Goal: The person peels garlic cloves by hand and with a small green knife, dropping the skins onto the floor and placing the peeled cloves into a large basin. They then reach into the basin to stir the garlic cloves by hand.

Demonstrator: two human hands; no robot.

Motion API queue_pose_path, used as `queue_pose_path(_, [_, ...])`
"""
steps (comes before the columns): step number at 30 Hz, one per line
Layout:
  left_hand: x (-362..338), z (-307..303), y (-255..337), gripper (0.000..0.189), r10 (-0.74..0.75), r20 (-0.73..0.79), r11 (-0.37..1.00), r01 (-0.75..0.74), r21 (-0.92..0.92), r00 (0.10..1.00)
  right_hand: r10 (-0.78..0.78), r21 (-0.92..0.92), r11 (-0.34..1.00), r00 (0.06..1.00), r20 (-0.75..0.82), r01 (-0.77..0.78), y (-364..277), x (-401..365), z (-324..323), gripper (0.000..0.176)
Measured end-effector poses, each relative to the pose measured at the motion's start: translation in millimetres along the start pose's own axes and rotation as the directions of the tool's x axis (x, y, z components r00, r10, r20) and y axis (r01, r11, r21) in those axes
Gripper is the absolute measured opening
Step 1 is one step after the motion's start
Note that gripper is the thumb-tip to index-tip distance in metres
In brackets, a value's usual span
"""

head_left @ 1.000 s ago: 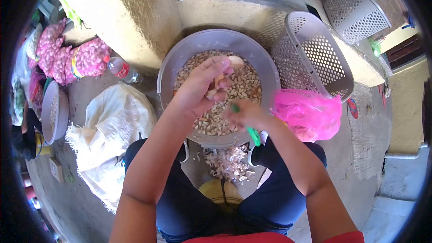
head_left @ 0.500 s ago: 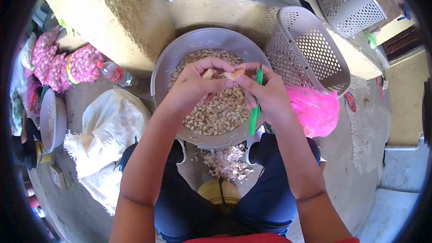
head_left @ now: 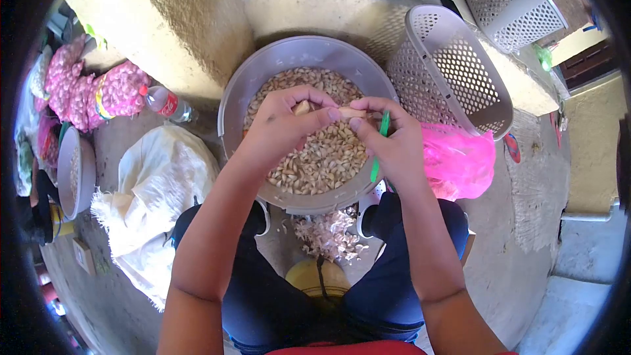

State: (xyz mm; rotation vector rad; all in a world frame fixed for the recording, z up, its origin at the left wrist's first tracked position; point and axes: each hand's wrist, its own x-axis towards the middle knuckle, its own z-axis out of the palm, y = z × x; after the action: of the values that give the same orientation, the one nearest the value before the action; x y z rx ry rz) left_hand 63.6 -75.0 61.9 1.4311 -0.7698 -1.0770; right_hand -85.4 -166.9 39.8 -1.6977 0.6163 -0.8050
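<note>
Above a large grey basin (head_left: 236, 85) of garlic cloves (head_left: 315, 167), my left hand (head_left: 286, 121) and my right hand (head_left: 391, 135) meet at the fingertips. Both pinch a pale clove (head_left: 350, 112) between them. A second clove (head_left: 302, 108) sits within the curled fingers of my left hand. My right hand also holds a green-handled tool (head_left: 375, 168), tucked between its fingers and pointing down toward me; its blade cannot be made out.
Right of the basin stand a perforated grey basket (head_left: 467, 72) and a pink plastic bag (head_left: 457, 161). On the left are a white sack (head_left: 158, 190), a bottle (head_left: 167, 103) and pink net bags of garlic (head_left: 121, 92). Peelings (head_left: 328, 233) lie below the basin.
The clove between my fingertips has turned, and my right fingers have shifted around it. The green tool has tilted and shows less of its length below my hand.
</note>
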Motion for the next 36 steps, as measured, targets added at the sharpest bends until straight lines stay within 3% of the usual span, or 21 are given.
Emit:
queue_pose_path(2, [1.1,-1.0,1.2,0.017,-0.027,0.012,0.999,0.027,-0.045,1.0,0.27,0.236,0.934,0.962,0.028,-0.269,-9.4,1.2,0.6,0.023])
queue_pose_path(5, [2.6,-1.4,0.8,0.016,0.003,-0.054,0.999,0.0,0.047,0.999,0.349,0.457,0.809,0.928,0.132,-0.369,4.0,7.1,5.6,0.024])
queue_pose_path(8, [13.8,-1.6,-20.8,0.014,0.464,-0.056,0.832,-0.413,0.371,0.884,0.36,0.48,0.797,0.926,0.112,-0.368,6.3,7.4,12.9,0.023])
queue_pose_path(11, [12.5,-0.7,-18.1,0.014,0.365,-0.047,0.901,-0.341,0.267,0.93,0.354,0.369,0.859,0.933,0.07,-0.354,4.4,8.9,15.3,0.021])
queue_pose_path(14, [6.0,-4.3,-0.7,0.013,-0.009,0.014,0.996,0.008,0.083,1.0,0.294,0.307,0.897,0.948,0.121,-0.317,6.8,9.2,15.2,0.02])
queue_pose_path(17, [14.2,-13.1,-21.0,0.012,-0.15,0.152,0.975,0.172,-0.143,0.977,0.279,0.337,0.882,0.942,0.189,-0.329,10.7,9.1,13.8,0.021])
queue_pose_path(20, [12.6,-7.9,-20.6,0.012,-0.162,0.211,0.921,0.224,-0.317,0.964,0.267,0.313,0.89,0.936,0.23,-0.331,8.8,11.7,9.1,0.023])
queue_pose_path(23, [8.1,-4.6,-10.1,0.012,-0.095,0.147,0.963,0.128,-0.239,0.985,0.369,0.33,0.852,0.913,0.173,-0.407,8.4,13.6,9.8,0.023])
queue_pose_path(26, [9.9,-2.5,-13.9,0.01,-0.081,0.068,0.989,0.089,-0.12,0.994,0.43,0.43,0.734,0.85,0.305,-0.526,8.1,14.3,7.2,0.023])
queue_pose_path(29, [11.0,-3.6,-15.9,0.012,-0.106,0.195,0.952,0.157,-0.264,0.975,0.32,0.42,0.811,0.91,0.264,-0.407,10.8,13.6,7.6,0.023])
queue_pose_path(32, [10.1,-1.2,-17.6,0.013,-0.089,0.164,0.937,0.138,-0.32,0.983,0.322,0.409,0.823,0.916,0.238,-0.395,5.1,14.1,9.1,0.023])
queue_pose_path(36, [8.8,1.3,-13.8,0.011,-0.013,0.011,0.994,0.014,-0.106,1.0,0.403,0.458,0.758,0.886,0.23,-0.464,6.9,14.9,13.0,0.023])
